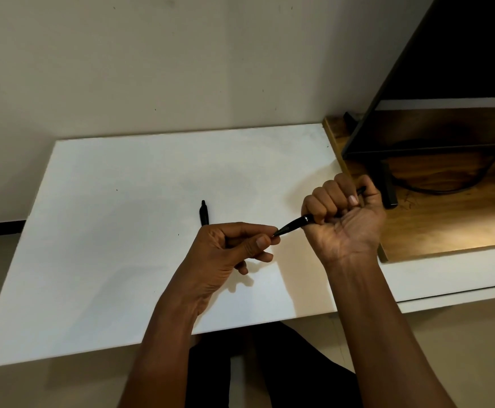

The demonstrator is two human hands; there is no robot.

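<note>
The black cap (pixel 204 213) lies flat on the white tabletop (pixel 107 231). The pen (pixel 291 225) is to the right of the black cap, a bit nearer to the person. It is held up in the air and does not touch the tabletop.

The right hand (pixel 343 213) is curled in a fist round the fat back part of the pen. The back end pokes out of the top of the fist, on the side away from the black cap. The left hand (pixel 228 248) sits just below the black cap. Its thumb and first finger pinch the thin front tip of the pen, and its other fingers are bent and hold nothing. The pen slants down from the fist to the pinch.

The pen looks light and thin. It is hard and does not bend, so two hands can pull or twist it. Its skin looks smooth and shiny, so it may slip. A full fist round the fat part is a good hold. The tip is small and pointy, so a soft pinch is best there. I think a hard squeeze could hurt the point.

Far to the right of the black cap there is a wooden board (pixel 446 225).
</note>
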